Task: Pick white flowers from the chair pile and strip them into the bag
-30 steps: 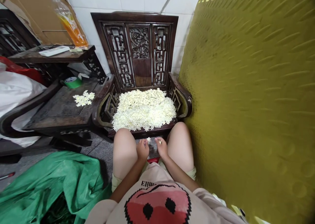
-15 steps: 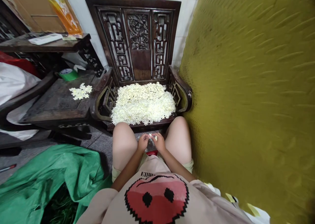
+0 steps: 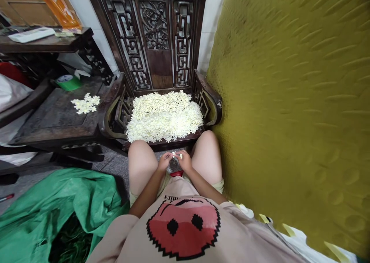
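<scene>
Between my knees, my left hand and my right hand meet at the fingertips. A small white flower is pinched where they meet. More small pale blossoms show against my right fingers; how many is too small to tell. Just beyond my knees, a thick heap of white and cream flowers covers the seat of a dark carved wooden chair.
A smaller flower cluster and a green tape roll lie on a dark wooden side table. A green sack with dark leafy contents stands at lower left. A tall yellow-olive textured panel rises close on the right.
The view has shifted, so the chair and side table sit further left and higher. My hands stay together between my knees with the flower at their fingertips.
</scene>
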Demonstrator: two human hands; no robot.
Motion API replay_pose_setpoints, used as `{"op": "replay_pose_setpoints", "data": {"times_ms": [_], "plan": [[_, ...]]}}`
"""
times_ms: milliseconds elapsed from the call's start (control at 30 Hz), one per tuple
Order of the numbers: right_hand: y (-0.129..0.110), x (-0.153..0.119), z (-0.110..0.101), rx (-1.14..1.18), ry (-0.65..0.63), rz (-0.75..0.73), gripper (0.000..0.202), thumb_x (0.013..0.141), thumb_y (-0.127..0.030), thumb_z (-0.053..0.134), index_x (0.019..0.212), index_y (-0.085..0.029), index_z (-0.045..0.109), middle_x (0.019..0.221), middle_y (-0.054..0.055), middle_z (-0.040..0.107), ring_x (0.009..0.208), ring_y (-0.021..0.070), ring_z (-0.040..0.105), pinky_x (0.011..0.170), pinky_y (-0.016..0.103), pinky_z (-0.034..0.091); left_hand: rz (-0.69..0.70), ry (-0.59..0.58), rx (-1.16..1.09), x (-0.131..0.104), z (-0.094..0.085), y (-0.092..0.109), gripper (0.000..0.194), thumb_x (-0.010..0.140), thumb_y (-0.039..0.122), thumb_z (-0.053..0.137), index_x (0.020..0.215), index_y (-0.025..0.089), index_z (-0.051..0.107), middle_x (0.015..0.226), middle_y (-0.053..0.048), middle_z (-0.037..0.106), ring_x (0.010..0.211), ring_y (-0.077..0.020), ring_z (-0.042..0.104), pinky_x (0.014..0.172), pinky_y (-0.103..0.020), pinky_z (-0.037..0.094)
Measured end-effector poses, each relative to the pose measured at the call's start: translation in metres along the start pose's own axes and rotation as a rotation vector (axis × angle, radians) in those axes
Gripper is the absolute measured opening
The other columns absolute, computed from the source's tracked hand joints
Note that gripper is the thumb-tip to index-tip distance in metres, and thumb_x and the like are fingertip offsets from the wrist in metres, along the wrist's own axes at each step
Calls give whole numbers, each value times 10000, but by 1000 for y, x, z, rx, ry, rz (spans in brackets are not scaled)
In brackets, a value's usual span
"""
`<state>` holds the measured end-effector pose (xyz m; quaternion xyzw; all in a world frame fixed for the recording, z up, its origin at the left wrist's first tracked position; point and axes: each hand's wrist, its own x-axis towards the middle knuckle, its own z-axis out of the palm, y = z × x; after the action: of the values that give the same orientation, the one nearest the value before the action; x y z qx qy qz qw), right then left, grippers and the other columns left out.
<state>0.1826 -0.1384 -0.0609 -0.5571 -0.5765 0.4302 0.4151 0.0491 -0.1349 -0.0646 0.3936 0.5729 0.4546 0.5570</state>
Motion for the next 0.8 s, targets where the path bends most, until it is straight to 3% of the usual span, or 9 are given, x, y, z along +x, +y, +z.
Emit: {"op": "replay_pose_setpoints", "data": {"times_ms": [500,800], "plan": [[4,-6,2,64,-11,30,80,735,-258,636,748,-205,695,780,33,613,801,179,555,807,310,407,-85,-60,-75,-5,-9,-10,313,550,438,711,559,168,552,518,34,472,533,-90,386,562,-233,296],[0,0,0,249,-71,159,97,651,-292,701,670,-197,693,706,22,675,710,169,567,760,319,436,-221,-152,-252,-6,-10,-11,304,642,369,691,570,167,475,499,39,421,492,-74,363,538,-232,286]]}}
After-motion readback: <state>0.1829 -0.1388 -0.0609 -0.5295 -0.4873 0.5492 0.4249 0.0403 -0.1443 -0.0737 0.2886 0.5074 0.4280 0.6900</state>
